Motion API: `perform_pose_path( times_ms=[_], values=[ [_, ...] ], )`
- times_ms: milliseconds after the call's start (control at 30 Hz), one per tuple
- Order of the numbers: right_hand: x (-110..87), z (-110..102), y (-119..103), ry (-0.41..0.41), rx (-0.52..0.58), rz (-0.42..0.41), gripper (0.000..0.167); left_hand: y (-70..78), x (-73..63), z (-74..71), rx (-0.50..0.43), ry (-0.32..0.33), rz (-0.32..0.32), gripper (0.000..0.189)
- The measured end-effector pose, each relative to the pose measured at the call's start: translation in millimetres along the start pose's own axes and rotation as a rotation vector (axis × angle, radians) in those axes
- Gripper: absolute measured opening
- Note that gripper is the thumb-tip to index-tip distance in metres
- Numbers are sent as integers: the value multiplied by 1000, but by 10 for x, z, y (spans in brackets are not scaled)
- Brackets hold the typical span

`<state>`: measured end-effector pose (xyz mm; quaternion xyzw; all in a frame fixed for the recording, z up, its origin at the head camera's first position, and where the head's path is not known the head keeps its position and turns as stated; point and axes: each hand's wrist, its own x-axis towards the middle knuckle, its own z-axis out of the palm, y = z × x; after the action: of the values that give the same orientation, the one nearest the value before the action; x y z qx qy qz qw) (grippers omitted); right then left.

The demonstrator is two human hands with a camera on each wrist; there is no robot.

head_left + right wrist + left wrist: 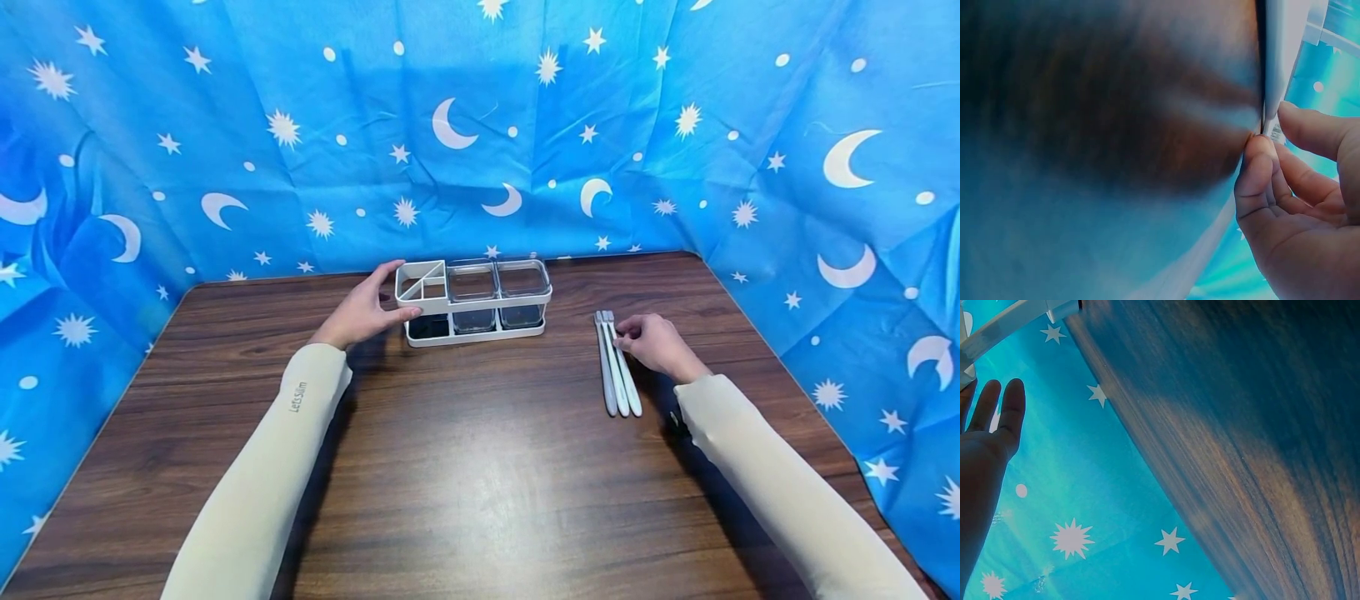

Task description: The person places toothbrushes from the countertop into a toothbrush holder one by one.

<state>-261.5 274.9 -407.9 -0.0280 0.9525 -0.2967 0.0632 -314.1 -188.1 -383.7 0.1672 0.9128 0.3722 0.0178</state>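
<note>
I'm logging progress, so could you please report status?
Left hand grips rack. Right hand pinches rightmost brush. Two other brushes alongside. Nothing seen between brushes and rack.

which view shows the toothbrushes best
The head view: all three toothbrushes appear there along their length, side by side. The right wrist view gives only a close, cropped part by the right hand; the left wrist view shows none of them.
</note>
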Motion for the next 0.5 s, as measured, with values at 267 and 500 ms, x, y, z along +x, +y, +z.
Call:
perform_pose_path(
  times_ms=[267,500],
  values=[
    [19,7,-11,2,-6,14,29,-9,-3,-4,-15,-1,-5,98],
    [25,21,-51,33,-34,68,23,-24,5,12,-1,1,5,99]
  ],
)
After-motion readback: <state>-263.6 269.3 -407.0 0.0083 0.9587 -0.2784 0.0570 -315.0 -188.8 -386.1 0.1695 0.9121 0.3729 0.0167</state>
